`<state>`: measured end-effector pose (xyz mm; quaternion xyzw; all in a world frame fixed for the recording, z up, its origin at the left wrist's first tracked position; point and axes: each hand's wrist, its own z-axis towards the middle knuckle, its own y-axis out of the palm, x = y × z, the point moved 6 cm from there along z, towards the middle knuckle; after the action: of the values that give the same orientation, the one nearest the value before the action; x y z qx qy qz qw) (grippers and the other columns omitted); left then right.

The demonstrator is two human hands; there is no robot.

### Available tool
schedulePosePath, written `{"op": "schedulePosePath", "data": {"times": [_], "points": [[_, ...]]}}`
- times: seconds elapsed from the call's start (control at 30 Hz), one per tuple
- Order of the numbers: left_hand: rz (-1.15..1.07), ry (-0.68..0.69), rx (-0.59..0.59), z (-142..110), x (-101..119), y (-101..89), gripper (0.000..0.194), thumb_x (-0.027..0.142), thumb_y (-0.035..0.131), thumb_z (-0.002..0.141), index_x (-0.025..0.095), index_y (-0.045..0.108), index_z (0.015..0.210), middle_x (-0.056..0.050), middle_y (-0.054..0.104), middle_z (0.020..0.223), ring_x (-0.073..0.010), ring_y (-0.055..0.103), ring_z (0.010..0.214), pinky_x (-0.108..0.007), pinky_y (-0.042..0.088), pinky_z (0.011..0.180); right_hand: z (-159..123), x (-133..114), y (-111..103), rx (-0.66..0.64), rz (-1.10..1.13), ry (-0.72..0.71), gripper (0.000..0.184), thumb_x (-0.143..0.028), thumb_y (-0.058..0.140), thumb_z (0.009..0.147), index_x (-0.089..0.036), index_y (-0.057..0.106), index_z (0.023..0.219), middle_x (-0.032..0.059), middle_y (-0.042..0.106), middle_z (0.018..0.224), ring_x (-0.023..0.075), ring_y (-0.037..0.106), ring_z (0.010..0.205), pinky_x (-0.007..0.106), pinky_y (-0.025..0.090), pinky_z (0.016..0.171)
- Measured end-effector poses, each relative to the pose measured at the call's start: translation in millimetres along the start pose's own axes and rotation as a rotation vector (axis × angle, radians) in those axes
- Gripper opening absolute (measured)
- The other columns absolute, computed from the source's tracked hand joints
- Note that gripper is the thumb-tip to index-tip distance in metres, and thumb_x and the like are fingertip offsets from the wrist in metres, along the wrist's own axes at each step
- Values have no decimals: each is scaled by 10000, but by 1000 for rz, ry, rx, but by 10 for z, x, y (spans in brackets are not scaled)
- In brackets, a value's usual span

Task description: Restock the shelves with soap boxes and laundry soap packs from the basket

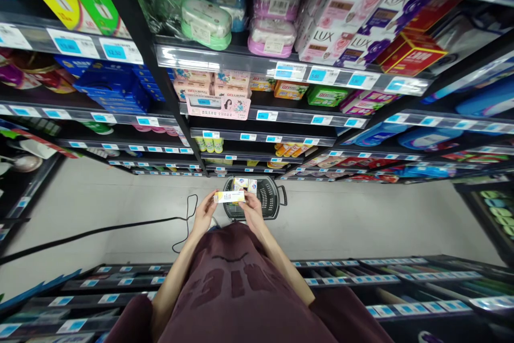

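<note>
Both my hands hold a small white and yellow box level in front of me. My left hand grips its left end and my right hand grips its right end, fingers closed on it. Just beyond the box a dark shopping basket stands on the floor with a few small boxes inside.
Store shelves rise ahead with soap boxes, packets and blue price tags. More shelving runs along both sides and behind me. A black cable trails across the pale floor to the left of the basket.
</note>
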<state>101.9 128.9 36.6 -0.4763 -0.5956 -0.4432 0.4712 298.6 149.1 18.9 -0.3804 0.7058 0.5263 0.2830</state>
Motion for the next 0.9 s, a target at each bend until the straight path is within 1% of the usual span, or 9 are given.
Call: {"op": "schedulePosePath", "data": {"times": [0.1,0.17,0.27,0.33,0.47,0.57,0.67,0.8,0.9], "points": [[4,-16,5,2,-32,-33,551,491,723,827,195,640,1285,-158,622,1400,-314,591,1268,-464,472,1075,1,-1,-10,9,-29,2,375,-207,876,633,-248,714,968,38,724,1195,225,650,1127,372,503,990],[-13,-31,-6,-4,-33,-53,567,473,734,820,199,625,1304,-149,641,1350,-302,614,1205,-444,493,1031,4,-11,-23,18,-45,13,407,-228,881,638,-247,720,1012,35,737,1135,218,661,1072,363,512,965],[-43,-52,-84,-31,5,-39,648,426,743,814,225,551,1400,-100,675,1168,-254,649,1039,-404,534,930,21,-44,-45,23,-80,32,417,-271,879,655,-249,728,1043,29,738,1078,206,661,1006,342,520,928],[-48,-69,-138,-54,30,-13,683,414,732,822,245,510,1445,-62,656,1051,-219,648,911,-381,555,848,36,-71,-46,2,-123,44,402,-298,873,669,-255,731,1043,22,727,1049,193,654,951,317,529,877],[-66,-84,-182,-71,-2,31,640,438,681,859,239,513,1443,-21,619,907,-167,606,713,-357,544,740,53,-79,-37,-21,-193,95,396,-341,859,691,-263,730,1056,5,679,977,162,629,831,260,531,715],[-140,-122,-176,-56,-106,53,649,462,688,854,227,500,1429,-34,649,962,-142,585,642,-334,517,679,46,-26,-57,36,-212,162,406,-403,851,686,-235,734,1037,20,665,976,164,620,805,239,525,604],[-215,-212,-144,-48,-200,66,656,502,706,841,211,498,1391,-54,678,996,-133,576,601,-322,495,637,29,36,-82,84,-221,214,435,-497,807,713,-206,743,1030,52,685,1012,190,621,838,241,533,542],[-157,-270,-70,-48,-176,38,654,584,714,810,179,548,1295,-14,678,797,-143,555,552,-322,479,624,18,63,-104,63,-287,240,449,-549,777,733,-189,762,1000,59,717,982,190,630,791,252,529,519],[-67,-270,-58,-45,-112,20,633,625,697,804,162,582,1221,49,578,580,-162,550,528,-301,449,590,18,64,-124,29,-319,258,450,-558,776,743,-188,760,998,40,715,876,167,631,681,248,487,503]]}}
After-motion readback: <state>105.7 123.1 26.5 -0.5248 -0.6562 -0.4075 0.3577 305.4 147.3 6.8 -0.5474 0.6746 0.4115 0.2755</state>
